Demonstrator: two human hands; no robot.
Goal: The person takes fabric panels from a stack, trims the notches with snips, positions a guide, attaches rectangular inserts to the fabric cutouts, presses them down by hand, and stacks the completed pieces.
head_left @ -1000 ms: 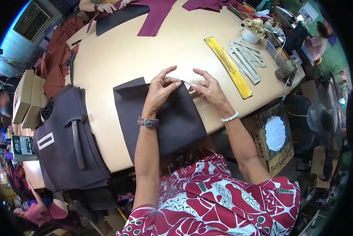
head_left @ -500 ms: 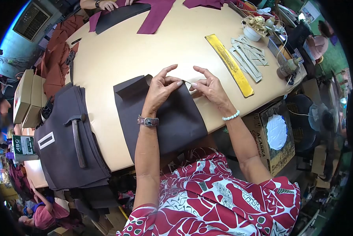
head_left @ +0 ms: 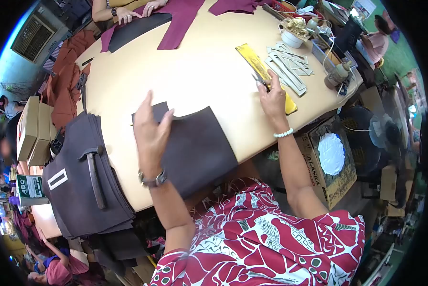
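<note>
A dark brown sheet (head_left: 199, 143) lies on the cream table (head_left: 204, 66) near its front edge, its far edge uneven. Over the sheet's left part is my left hand (head_left: 151, 128), open, thumb apart from the fingers, with nothing in it. My right hand (head_left: 272, 97) is over the lower part of a yellow bar (head_left: 253, 58), its fingers closed on a small dark tool (head_left: 260, 82) with a pointed tip. Its exact kind is unclear.
Left of the sheet is a dark stack (head_left: 75, 176) with a hammer (head_left: 94, 176) and a white frame (head_left: 57, 179). Pale templates (head_left: 288, 69) lie right of the bar. A co-worker's hands (head_left: 133, 13) touch maroon material (head_left: 180, 24) at the far side. A carton (head_left: 326, 162) stands at right.
My hands have moved apart from their pinch at the sheet's far edge. The left went left and opened; the right went right to the yellow bar and now holds a dark tool.
</note>
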